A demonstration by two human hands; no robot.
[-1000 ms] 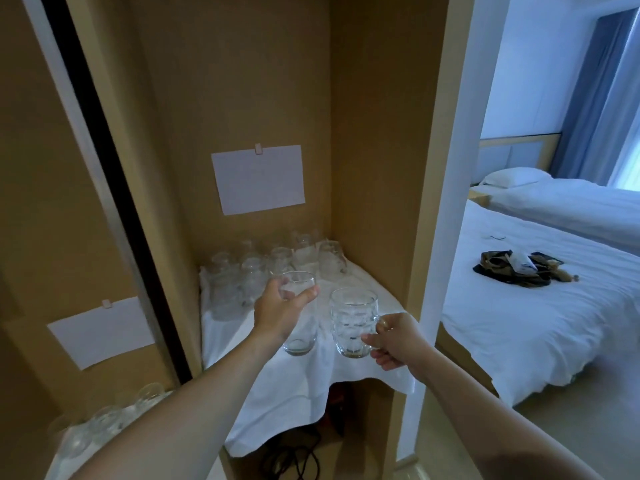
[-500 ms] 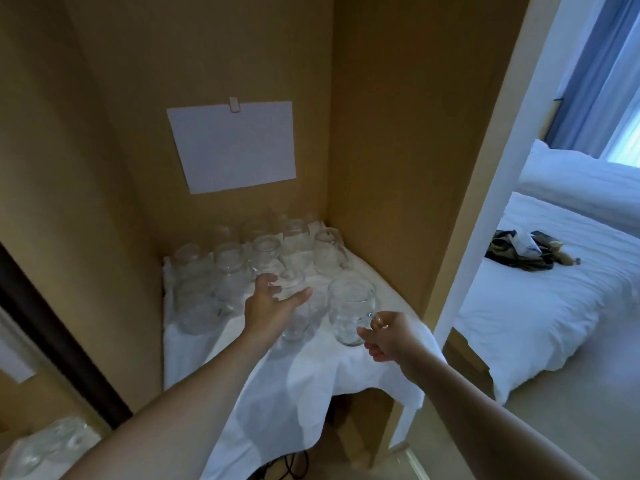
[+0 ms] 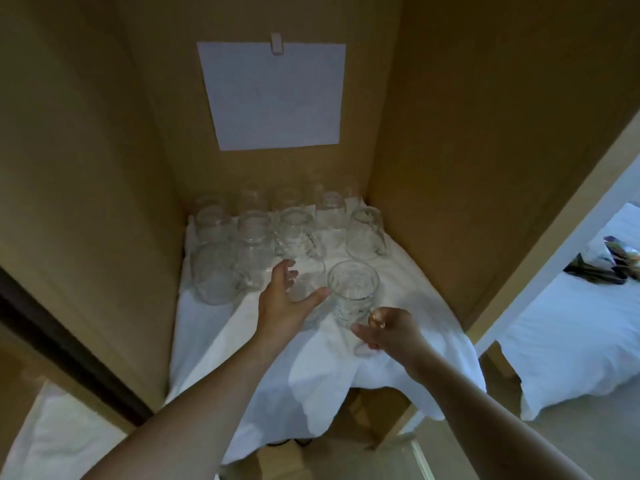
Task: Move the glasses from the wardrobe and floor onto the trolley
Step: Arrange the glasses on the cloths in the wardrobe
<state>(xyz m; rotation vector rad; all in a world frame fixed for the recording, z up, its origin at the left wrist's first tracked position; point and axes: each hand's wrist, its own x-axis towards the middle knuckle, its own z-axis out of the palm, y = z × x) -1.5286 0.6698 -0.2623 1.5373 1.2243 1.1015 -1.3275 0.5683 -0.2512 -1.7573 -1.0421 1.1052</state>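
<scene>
your left hand (image 3: 282, 299) curls around a small glass (image 3: 304, 299); your right hand (image 3: 384, 329) pinches the handle of a mug (image 3: 353, 294). both stand on the white cloth (image 3: 415, 299) at the shelf front in the wardrobe (image 3: 467, 133); more glasses (image 3: 294, 230) crowd just behind. lift each straight up before drawing back, so neither strikes the rear rows or drags the cloth. keep them upright and apart. the trolley is not in view. the paper (image 3: 273, 95) clipped to the back wall shows no readable writing; no brands visible.
</scene>
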